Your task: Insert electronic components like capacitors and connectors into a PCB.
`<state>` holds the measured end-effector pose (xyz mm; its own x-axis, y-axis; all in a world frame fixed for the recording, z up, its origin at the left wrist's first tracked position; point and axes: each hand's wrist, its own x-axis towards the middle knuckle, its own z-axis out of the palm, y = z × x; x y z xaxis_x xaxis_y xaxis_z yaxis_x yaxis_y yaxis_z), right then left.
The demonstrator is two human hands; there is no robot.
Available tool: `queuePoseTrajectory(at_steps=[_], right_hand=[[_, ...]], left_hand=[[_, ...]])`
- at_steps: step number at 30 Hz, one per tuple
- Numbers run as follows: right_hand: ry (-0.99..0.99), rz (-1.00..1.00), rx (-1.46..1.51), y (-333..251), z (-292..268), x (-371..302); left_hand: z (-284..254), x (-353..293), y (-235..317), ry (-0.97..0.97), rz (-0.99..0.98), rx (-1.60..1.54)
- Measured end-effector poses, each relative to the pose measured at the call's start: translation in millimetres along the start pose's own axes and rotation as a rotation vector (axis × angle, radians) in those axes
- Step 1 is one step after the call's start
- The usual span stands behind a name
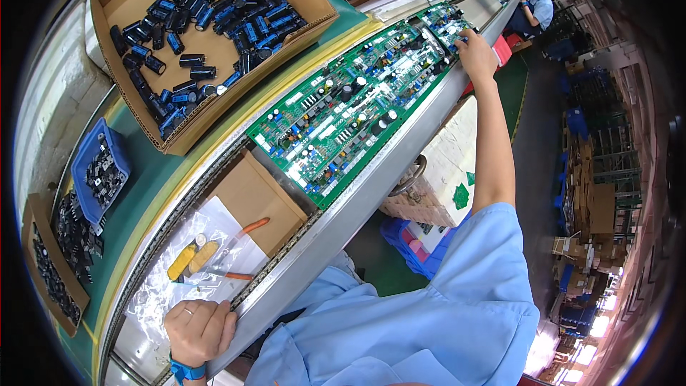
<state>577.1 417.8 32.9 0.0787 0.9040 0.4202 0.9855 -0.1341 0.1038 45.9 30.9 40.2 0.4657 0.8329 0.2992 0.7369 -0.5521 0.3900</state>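
Note:
My right hand (475, 57) reaches far ahead along the line, fingers bent at the near corner of the farther green circuit board (441, 23). Its fingertips are partly hidden there. Closer to me lies a larger green circuit board (336, 111), packed with capacitors and other parts, spanning the two rails of the conveyor. My left hand (200, 329) rests in a loose fist by the near rail (286, 289), with nothing visible in it. Just beyond it, on a clear plastic bag (153, 297), lie yellow-handled cutters (191, 257) and a tool with orange handles (250, 227).
A cardboard box (153, 0) of blue-black capacitors stands across the conveyor. To the left are a blue bin (118, 157) of small black parts and a narrow cardboard tray (43, 243). Another person (536, 3) sits at the far right. A blue crate (400, 243) stands below the rail.

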Motion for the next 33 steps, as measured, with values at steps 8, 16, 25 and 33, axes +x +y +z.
queuePoseTrajectory(at_steps=[8, 16, 25, 33], right_hand=[[-0.025, 0.051, 0.085, 8, 5, 14], [0.099, -0.265, 0.531, -72, -90, -48], [-0.025, -0.942, 0.665, -261, -154, -209], [0.261, -1.128, 0.403, -272, -160, -219]], left_hand=[[-1, 0, 5, 0.023, -0.013, 0.024], [-3, 5, 1, 0.058, 0.026, 0.055], [-2, -34, -3, 0.102, 0.126, 0.071], [41, -15, -3, 0.293, 0.255, 0.111]])
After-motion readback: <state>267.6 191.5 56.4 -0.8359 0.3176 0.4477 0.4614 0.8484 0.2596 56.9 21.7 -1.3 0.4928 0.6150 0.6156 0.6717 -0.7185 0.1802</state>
